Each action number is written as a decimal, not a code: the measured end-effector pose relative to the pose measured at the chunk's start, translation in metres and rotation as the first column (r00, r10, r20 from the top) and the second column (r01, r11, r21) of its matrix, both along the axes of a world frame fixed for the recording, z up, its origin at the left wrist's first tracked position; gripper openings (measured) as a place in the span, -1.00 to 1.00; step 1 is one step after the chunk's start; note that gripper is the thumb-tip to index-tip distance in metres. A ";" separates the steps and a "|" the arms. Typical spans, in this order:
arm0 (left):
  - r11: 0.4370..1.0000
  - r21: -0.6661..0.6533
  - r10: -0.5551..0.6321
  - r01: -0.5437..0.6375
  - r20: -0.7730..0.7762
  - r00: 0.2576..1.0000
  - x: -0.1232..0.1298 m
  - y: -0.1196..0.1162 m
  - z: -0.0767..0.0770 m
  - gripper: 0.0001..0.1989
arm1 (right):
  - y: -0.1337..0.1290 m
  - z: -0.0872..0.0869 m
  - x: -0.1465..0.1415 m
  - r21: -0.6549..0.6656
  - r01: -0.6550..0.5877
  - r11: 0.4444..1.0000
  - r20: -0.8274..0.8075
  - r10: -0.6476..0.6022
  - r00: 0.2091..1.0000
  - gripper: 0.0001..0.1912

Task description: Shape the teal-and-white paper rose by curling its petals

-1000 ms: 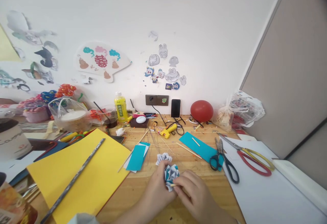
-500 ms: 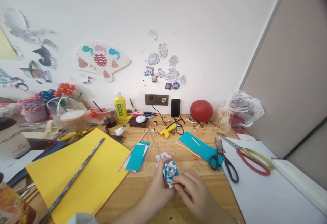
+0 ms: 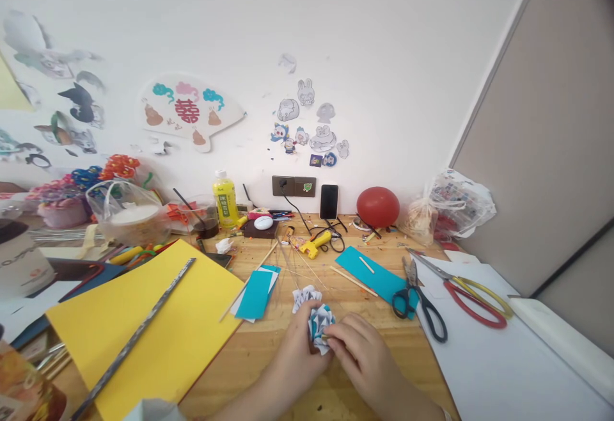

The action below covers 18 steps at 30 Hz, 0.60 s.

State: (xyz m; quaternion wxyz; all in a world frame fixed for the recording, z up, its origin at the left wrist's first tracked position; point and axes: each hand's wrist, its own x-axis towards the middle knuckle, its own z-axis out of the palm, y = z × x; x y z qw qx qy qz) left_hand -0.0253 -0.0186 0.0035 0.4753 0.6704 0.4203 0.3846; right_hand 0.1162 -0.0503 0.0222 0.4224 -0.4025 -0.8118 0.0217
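A folded paper flower (image 3: 322, 322), white and teal, is gripped in my left hand (image 3: 303, 344), whose fingers curl round its left side. My right hand (image 3: 361, 348) pinches a thin wooden stick (image 3: 325, 337) against the flower's right edge; most of the stick is covered by the fingers. Just behind my left hand lies a second white paper flower (image 3: 306, 297) on the table. Small teal paper rectangles (image 3: 254, 295) rest to the left of it.
A yellow sheet (image 3: 158, 318) with a grey patterned strip covers the left. Black scissors (image 3: 419, 309) and red-yellow scissors (image 3: 472, 296) lie right, near a teal strip (image 3: 384, 280). Behind are a yellow glue gun (image 3: 316, 244), a phone (image 3: 329, 202) and a red balloon (image 3: 378, 207).
The held flower has turned slightly in my left hand. My right fingertips have shifted a little up and inward over the petals with the stick.
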 end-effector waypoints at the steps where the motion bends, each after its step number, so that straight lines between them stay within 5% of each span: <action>1: 1.000 -0.001 -0.003 0.003 0.002 1.000 0.000 0.000 0.000 -0.53 | 0.001 -0.001 0.000 -0.007 0.003 1.000 -0.017 -0.003 1.000 -0.72; 12: 0.998 0.054 0.030 -0.029 -0.021 0.999 -0.001 0.000 -0.001 -0.53 | 0.000 -0.008 -0.004 -0.071 -0.078 0.994 -0.216 0.061 0.974 -0.80; 18: 0.995 0.099 0.029 -0.023 -0.054 0.998 -0.002 -0.002 -0.001 -0.56 | 0.001 -0.007 -0.006 -0.150 -0.017 0.989 -0.254 -0.022 0.967 -0.81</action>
